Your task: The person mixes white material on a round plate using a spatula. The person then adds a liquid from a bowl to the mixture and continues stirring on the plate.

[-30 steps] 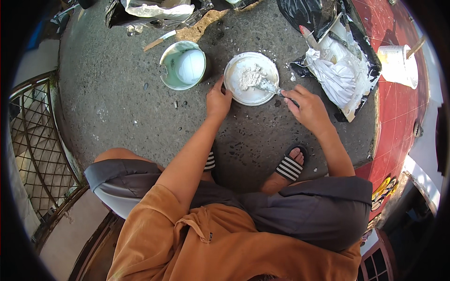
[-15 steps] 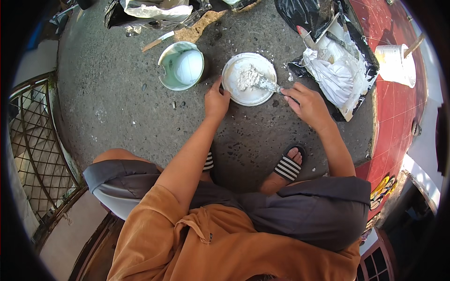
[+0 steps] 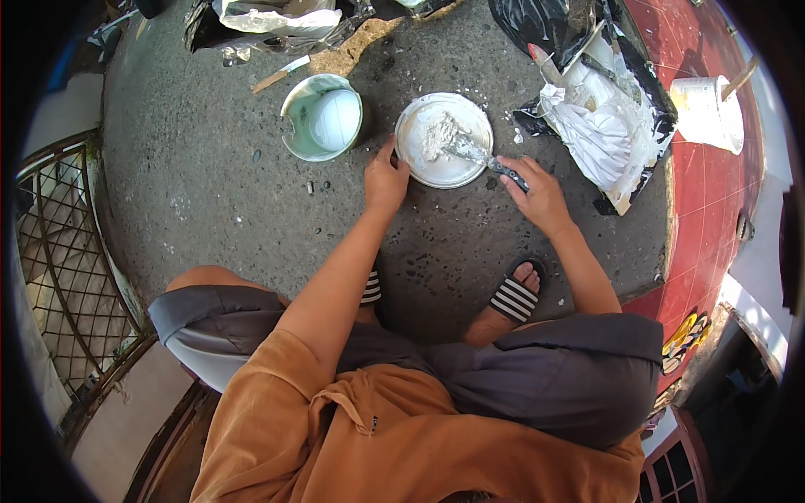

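One round white lid (image 3: 443, 141) on the concrete ground (image 3: 210, 193), one heap of white powder (image 3: 438, 132) on it. Left hand (image 3: 385, 178) pinches the lid's near rim. Right hand (image 3: 537, 194) is closed round one putty knife (image 3: 486, 158), blade in the powder. One open pail of white paint (image 3: 323, 117) sits just left. One white bucket (image 3: 706, 113) stands far right. Two striped sandals (image 3: 513, 298).

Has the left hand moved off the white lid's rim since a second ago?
No. The left hand still rests at the white lid's lower-left rim, right of the green paint can.
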Demonstrator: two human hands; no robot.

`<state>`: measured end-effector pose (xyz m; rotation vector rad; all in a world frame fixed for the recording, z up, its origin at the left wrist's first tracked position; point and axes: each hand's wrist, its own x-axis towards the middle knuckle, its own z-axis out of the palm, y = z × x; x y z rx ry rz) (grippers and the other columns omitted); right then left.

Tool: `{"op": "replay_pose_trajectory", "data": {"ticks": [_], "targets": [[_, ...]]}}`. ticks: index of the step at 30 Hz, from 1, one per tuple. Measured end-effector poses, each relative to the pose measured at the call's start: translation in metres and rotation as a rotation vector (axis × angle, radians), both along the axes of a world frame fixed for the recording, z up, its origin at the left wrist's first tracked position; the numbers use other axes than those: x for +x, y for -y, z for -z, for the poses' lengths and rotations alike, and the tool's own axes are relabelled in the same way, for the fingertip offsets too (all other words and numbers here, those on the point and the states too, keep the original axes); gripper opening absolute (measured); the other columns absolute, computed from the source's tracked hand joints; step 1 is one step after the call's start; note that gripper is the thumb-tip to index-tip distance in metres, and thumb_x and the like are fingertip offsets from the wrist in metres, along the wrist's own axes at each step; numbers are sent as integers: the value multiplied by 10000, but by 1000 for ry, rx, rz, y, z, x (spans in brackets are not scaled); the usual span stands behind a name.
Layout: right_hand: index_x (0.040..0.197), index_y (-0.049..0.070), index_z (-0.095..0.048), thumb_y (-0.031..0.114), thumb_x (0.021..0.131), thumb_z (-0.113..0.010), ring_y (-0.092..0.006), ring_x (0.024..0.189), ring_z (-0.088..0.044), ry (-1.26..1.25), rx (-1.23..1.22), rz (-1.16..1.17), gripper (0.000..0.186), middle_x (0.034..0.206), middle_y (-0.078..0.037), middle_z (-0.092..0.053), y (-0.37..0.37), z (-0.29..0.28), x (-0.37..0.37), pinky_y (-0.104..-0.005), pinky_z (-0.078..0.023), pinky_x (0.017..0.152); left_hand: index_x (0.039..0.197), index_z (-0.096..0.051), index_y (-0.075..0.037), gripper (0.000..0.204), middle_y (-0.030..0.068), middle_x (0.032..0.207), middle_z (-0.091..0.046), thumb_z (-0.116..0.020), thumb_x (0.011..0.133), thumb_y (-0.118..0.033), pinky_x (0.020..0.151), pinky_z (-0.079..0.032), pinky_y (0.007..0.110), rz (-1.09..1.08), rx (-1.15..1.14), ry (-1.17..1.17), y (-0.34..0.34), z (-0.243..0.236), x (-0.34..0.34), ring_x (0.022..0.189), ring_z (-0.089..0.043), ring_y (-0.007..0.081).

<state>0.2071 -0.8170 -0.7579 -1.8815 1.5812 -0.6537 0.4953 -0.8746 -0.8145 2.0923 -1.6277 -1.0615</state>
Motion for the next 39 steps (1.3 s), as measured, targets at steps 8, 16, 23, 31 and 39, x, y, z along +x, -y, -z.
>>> {"op": "replay_pose_trajectory", "data": {"ticks": [8, 16, 23, 31, 39], "targets": [[1171, 98, -660, 128, 865, -728, -288, 822, -644, -236, -178, -77, 315, 949, -83, -596, 13, -46, 5, -384, -534, 688, 1411, -577, -103, 583, 165, 887, -679, -650, 832, -118, 836, -541, 434, -9, 14, -16, 1, -4, 1, 833, -671, 317], [1164, 85, -668, 63, 822, -716, -245, 850, -639, -338, -274, -97, 346, 960, -65, -576, 28, -58, 15, -361, -539, 695, 1411, -578, -109, 584, 173, 913, -682, -650, 831, -123, 831, -544, 427, -14, 9, -20, 1, -6, 0, 816, -675, 317], [1188, 82, -669, 34, 814, -653, -255, 908, -610, -394, -255, -101, 376, 1006, -72, -550, 23, -43, 45, -368, -558, 685, 1403, -579, -100, 583, 131, 860, -717, -675, 834, -188, 805, -552, 396, -2, -24, 8, -1, 1, 3, 786, -698, 270], [1236, 49, -639, 34, 837, -609, -277, 926, -587, -307, -189, -164, 401, 1039, -98, -540, -3, -27, 59, -382, -575, 709, 1394, -586, -87, 571, 185, 860, -677, -648, 828, -127, 838, -540, 443, -29, -19, -23, 0, -7, -2, 830, -671, 337], [1256, 48, -637, 34, 819, -631, -276, 964, -596, -385, -260, -279, 437, 1101, -102, -559, -9, -18, 34, -363, -577, 707, 1403, -581, -107, 581, 172, 890, -688, -647, 826, -124, 867, -537, 444, -47, -5, -4, 1, -6, 0, 861, -673, 333]]}}
